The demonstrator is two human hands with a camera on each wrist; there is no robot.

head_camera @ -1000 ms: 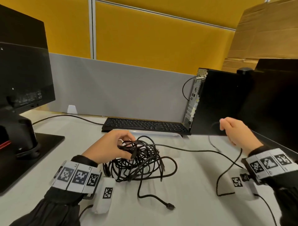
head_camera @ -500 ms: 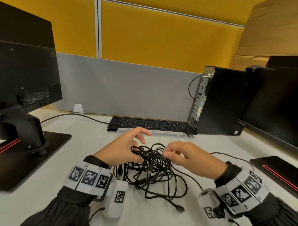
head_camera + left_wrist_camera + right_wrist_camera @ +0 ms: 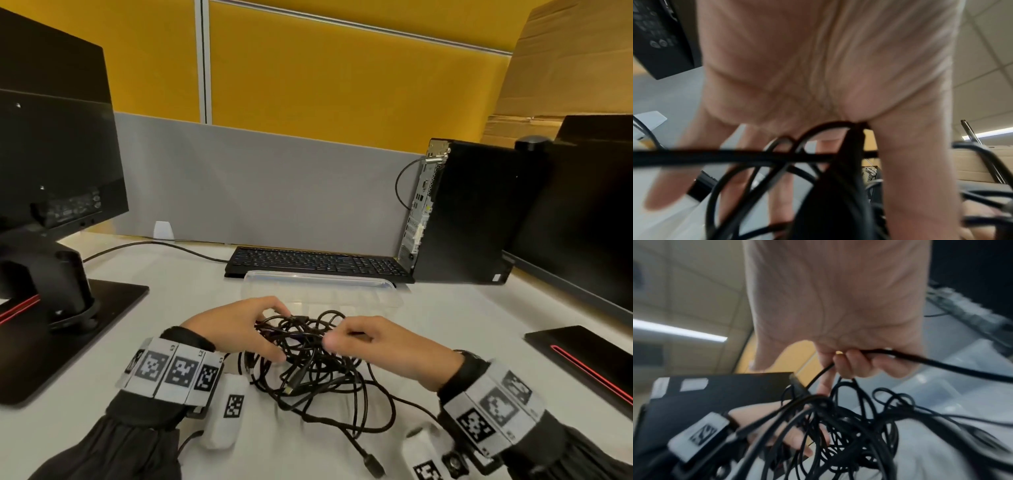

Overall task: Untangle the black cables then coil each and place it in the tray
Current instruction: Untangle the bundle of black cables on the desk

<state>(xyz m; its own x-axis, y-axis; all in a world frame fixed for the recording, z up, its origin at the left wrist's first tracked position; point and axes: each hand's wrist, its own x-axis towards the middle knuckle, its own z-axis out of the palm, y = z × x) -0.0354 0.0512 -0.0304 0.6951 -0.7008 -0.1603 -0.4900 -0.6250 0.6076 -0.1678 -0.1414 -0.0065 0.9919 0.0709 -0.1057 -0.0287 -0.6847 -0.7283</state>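
A tangle of black cables (image 3: pixel 308 363) lies on the white desk in front of me, with one plug end (image 3: pixel 371 463) trailing toward the near edge. My left hand (image 3: pixel 274 330) grips the tangle's left side, fingers over the top and thumb underneath; in the left wrist view strands (image 3: pixel 756 156) cross between thumb and fingers of that hand (image 3: pixel 838 113). My right hand (image 3: pixel 339 337) pinches strands on the right side. The right wrist view shows its fingers (image 3: pixel 849 363) curled round a cable (image 3: pixel 941 366) above the tangle (image 3: pixel 838 426). A clear plastic tray (image 3: pixel 318 286) sits just behind.
A black keyboard (image 3: pixel 318 262) lies behind the tray, with a PC tower (image 3: pixel 462 212) to its right. A monitor (image 3: pixel 51 154) on a flat stand base (image 3: pixel 102 308) fills the left side. Another monitor (image 3: pixel 582 212) and base (image 3: pixel 589 353) stand at the right.
My right hand came from beside the PC tower to the tangle and took hold of a strand. My left hand's fingers closed over the tangle's top.
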